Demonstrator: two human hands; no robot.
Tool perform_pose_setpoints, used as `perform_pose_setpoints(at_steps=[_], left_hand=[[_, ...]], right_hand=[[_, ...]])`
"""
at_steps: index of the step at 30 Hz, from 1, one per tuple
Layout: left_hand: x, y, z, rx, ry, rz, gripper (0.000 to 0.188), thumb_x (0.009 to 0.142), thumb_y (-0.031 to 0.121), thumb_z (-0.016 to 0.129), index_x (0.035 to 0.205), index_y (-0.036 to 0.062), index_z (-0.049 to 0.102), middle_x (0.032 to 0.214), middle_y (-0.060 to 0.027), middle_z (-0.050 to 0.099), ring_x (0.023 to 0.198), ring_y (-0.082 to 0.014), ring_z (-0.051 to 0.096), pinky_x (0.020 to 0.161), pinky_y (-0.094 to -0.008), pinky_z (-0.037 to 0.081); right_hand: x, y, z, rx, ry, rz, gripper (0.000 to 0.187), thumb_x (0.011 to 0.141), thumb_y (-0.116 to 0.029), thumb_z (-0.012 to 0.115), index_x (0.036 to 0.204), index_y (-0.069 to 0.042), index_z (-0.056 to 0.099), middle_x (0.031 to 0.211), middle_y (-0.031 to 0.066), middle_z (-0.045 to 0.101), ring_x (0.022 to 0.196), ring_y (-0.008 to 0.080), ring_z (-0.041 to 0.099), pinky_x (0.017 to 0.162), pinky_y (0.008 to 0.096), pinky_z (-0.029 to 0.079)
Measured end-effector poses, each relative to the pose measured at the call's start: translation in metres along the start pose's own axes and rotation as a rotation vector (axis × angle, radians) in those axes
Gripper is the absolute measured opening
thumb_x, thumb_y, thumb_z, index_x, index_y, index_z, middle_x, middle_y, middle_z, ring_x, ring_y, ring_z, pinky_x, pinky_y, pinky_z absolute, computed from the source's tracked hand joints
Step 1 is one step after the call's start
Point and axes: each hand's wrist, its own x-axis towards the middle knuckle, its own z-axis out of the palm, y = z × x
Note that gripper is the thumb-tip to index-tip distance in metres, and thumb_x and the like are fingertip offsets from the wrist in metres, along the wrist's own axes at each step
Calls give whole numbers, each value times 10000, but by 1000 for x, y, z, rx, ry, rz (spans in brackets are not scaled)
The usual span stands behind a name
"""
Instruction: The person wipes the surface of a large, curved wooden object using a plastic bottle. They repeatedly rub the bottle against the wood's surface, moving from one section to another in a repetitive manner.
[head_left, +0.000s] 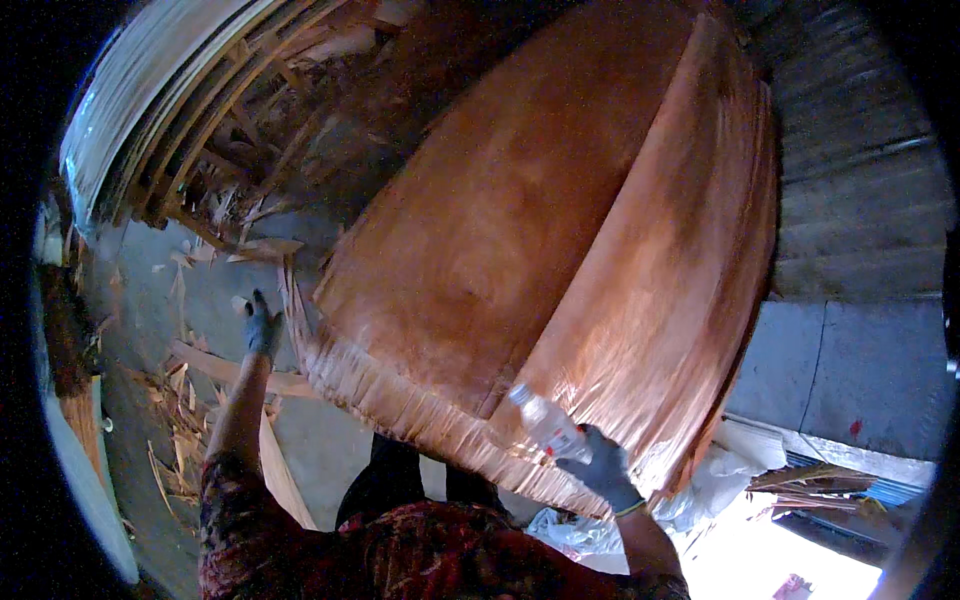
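Note:
In my right hand (603, 470), in a grey glove, is a clear plastic bottle (548, 424) with a red-marked label. The bottle leans up and to the left over the near edge of a big stack of thin reddish-brown wood sheets (480, 250). My left hand (262, 328), also gloved, is out to the left of the stack, above the floor. Its fingers look pinched, and a small white thing (239, 302) shows at their tips, too small to name. The top sheets lie in two overlapping parts, with ragged near edges.
Broken wood strips (180, 410) litter the grey floor (305, 440) at left. A pale stack of sheets (150, 90) on timber stands far left. Grey corrugated panels (855, 180) line the right side. Crumpled clear plastic (715, 480) lies at the stack's near right corner, beside bright light.

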Motion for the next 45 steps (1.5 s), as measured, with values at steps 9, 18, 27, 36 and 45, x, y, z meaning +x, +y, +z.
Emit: perform_pose_setpoints(at_steps=[9, 18, 27, 36, 45], left_hand=[[-125, -82, 101, -21, -358, 70, 642, 764, 248, 571, 1262, -35, 280, 1102, -307, 484, 1010, -425, 489, 824, -440, 414], [-171, 91, 64, -119, -365, 438, 685, 794, 146, 575, 1339, -10, 191, 1266, -315, 343, 1088, -394, 456, 866, -401, 415], [-283, 204, 28, -330, -494, 608, 601, 747, 12, 575, 1278, -41, 299, 1315, -270, 321, 1024, -319, 507, 867, -347, 413], [-477, 490, 181, 15, -543, 854, 1137, 622, 422, 727, 1344, -57, -9, 1330, -402, 11, 1268, -479, 109, 1037, -408, 194], [-558, 624, 334, 189, -301, 487, 1292, 512, 640, 695, 1357, 1, -45, 1312, -427, -60, 1261, -513, -68, 1003, -570, -7]], right_hand=[[63, 76, -253, 7, 805, 49, 395, 694, -304, 700, 948, -42, 550, 838, 45, 575, 732, 197, 537, 662, 307, 440], [-77, 158, -86, 982, 910, 219, 235, 883, -293, 433, 848, -98, 559, 877, 73, 604, 772, 204, 580, 647, 359, 473], [-116, 137, 123, 1197, 362, 280, 585, 635, -111, 771, 1117, -6, 458, 989, 50, 563, 902, 144, 531, 801, 297, 450], [-246, 242, 162, 1622, 496, 429, 628, 623, -6, 744, 1165, -12, 428, 1060, 55, 538, 955, 163, 518, 826, 305, 449], [-302, 288, 212, 1787, 806, 580, 651, 607, -36, 748, 1176, 1, 433, 1115, 80, 521, 974, 192, 529, 813, 314, 461]])
